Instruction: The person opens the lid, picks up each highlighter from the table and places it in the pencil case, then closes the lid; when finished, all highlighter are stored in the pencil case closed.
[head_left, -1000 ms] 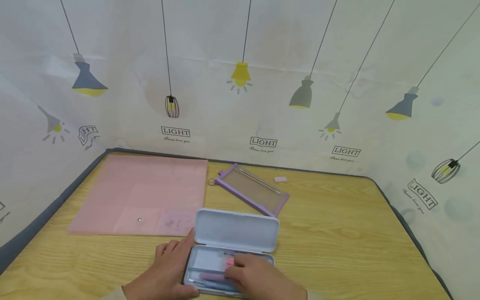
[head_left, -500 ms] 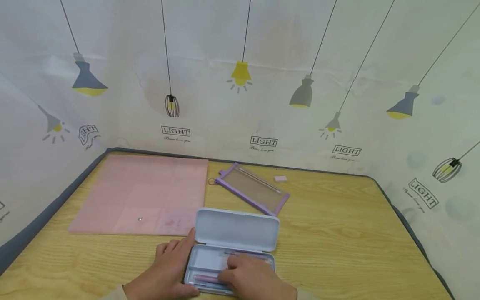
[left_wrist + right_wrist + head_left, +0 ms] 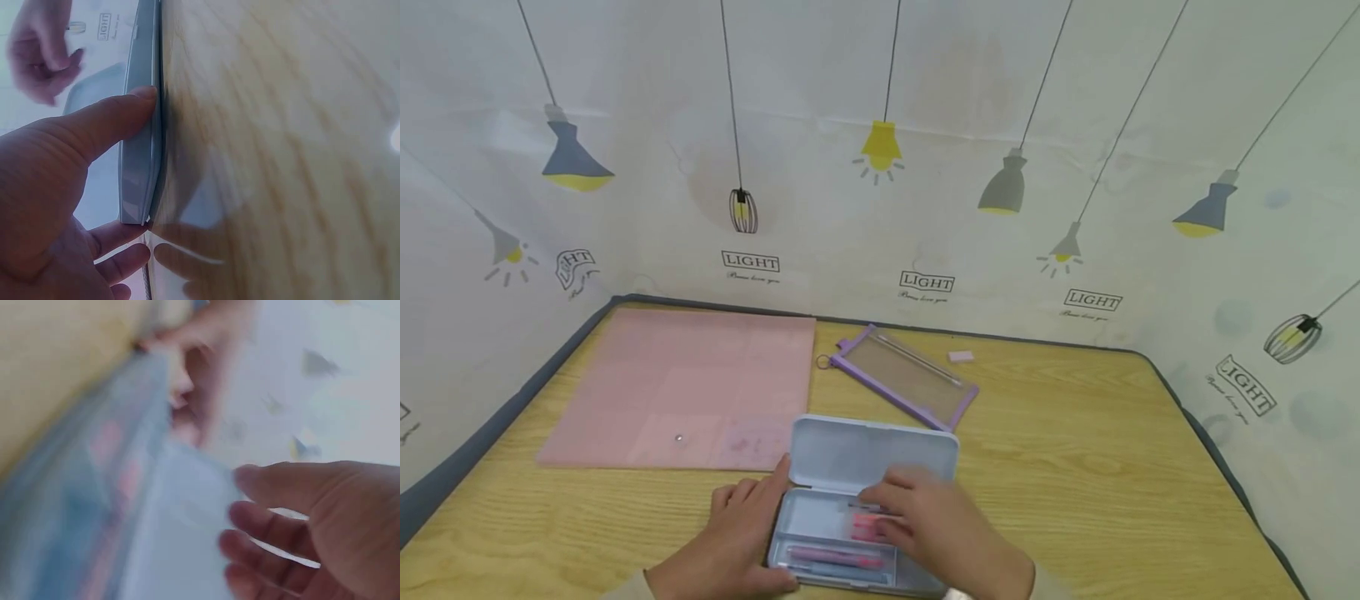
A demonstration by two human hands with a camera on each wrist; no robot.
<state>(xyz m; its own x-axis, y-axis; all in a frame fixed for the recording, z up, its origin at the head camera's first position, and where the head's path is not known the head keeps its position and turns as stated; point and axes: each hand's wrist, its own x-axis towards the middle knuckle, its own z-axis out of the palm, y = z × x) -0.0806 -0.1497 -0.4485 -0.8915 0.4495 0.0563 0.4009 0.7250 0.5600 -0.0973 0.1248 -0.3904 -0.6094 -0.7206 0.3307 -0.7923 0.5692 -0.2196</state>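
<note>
A pale blue pencil case (image 3: 872, 457) lies with its lid raised at the table's near side. My left hand (image 3: 733, 533) grips its left end; in the left wrist view the thumb (image 3: 119, 122) presses along the near wall and fingertips touch the corner. Over the right half hovers my right hand (image 3: 951, 533), fingers loosely bent around nothing. In the front compartment lie a pink pen (image 3: 831, 557) and a bluish pen (image 3: 842, 573). Behind the divider sits a small bright pink thing (image 3: 867, 527), kind unclear, partly hidden by the right hand. The right wrist view is blurred.
A translucent pink folder (image 3: 700, 383) lies at the left. Behind the case rests a purple-edged mesh zip pouch (image 3: 898, 379), with a small pale pink block (image 3: 960, 357) to its right. A curtain printed with lamps (image 3: 812, 208) encloses the table (image 3: 1075, 467).
My right hand first shifts slightly left inside the pencil case, then lifts up and right, baring the pens and the pink thing. The left hand stays on the case.
</note>
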